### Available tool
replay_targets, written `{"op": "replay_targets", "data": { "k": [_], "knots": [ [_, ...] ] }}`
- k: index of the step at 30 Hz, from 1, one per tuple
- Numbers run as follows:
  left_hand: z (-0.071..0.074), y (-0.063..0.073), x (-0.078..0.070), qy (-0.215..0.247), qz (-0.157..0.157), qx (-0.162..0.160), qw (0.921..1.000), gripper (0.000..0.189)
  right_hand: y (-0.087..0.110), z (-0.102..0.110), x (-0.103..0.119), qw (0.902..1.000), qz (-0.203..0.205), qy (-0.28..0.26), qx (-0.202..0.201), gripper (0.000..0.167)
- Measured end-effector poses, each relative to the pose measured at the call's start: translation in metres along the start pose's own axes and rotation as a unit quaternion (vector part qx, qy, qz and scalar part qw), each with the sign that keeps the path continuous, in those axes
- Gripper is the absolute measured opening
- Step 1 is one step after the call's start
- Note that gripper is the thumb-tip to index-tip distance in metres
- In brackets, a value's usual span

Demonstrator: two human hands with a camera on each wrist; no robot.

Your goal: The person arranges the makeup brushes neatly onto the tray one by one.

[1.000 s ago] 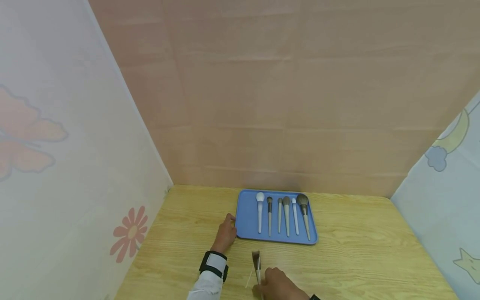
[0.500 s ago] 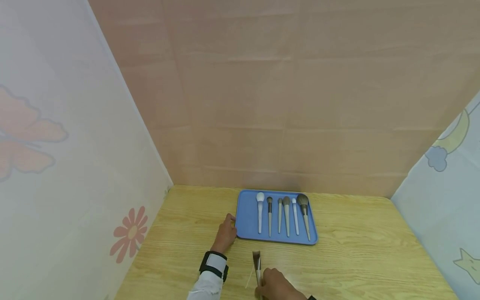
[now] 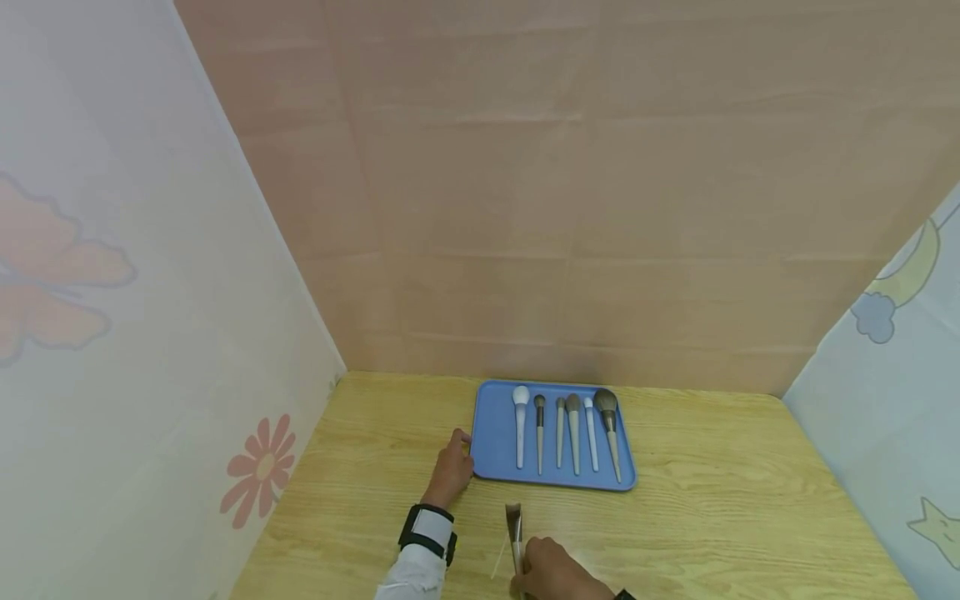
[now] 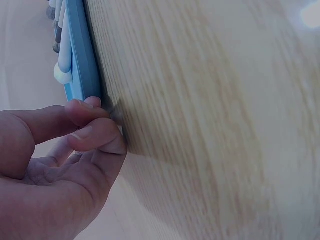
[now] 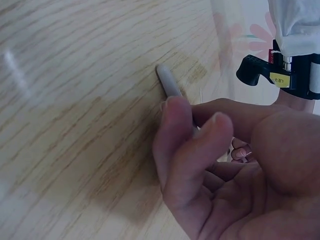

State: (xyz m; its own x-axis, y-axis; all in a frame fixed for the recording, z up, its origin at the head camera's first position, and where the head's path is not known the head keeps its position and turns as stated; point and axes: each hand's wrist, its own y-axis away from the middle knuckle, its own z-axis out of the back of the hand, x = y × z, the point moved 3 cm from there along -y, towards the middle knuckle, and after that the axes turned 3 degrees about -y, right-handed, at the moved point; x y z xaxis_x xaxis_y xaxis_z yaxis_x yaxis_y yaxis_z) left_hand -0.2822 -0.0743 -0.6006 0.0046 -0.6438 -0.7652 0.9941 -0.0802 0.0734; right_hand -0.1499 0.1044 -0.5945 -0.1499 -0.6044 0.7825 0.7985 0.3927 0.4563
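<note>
At the near edge of the table, my right hand pinches a makeup brush by its pale handle, dark bristles pointing away from me. In the right wrist view the handle's end sticks out past the thumb and fingers, close over the wood. My left hand holds the left edge of a blue tray, its fingers curled at the rim in the left wrist view. Several makeup brushes lie side by side in the tray, from a white-headed brush on the left to a large dark-headed brush on the right.
The wooden table reaches back to a tan backdrop. Patterned white panels stand at its left and right sides. A thin pale line shows on the wood beside the held brush. A black wrist strap circles the left wrist.
My right hand has shifted very slightly along with the brush. My left hand, the tray and the brushes in it stay where they were.
</note>
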Motion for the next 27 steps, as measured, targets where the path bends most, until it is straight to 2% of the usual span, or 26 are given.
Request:
{"op": "replay_targets", "data": {
  "k": [13,20,27],
  "knots": [
    [0.002,0.002,-0.002,-0.003,-0.012,-0.002,0.9999,0.031,0.002,0.004,0.003,0.9992,0.021,0.034,0.003,0.021],
    [0.003,0.002,-0.003,-0.001,-0.011,-0.001,0.9999,0.032,0.000,0.010,0.000,0.9970,0.068,0.036,0.010,0.028],
    [0.004,0.002,-0.004,-0.002,-0.019,-0.002,0.9998,0.031,0.006,0.017,0.012,0.9949,0.086,0.049,-0.018,0.033]
  ]
}}
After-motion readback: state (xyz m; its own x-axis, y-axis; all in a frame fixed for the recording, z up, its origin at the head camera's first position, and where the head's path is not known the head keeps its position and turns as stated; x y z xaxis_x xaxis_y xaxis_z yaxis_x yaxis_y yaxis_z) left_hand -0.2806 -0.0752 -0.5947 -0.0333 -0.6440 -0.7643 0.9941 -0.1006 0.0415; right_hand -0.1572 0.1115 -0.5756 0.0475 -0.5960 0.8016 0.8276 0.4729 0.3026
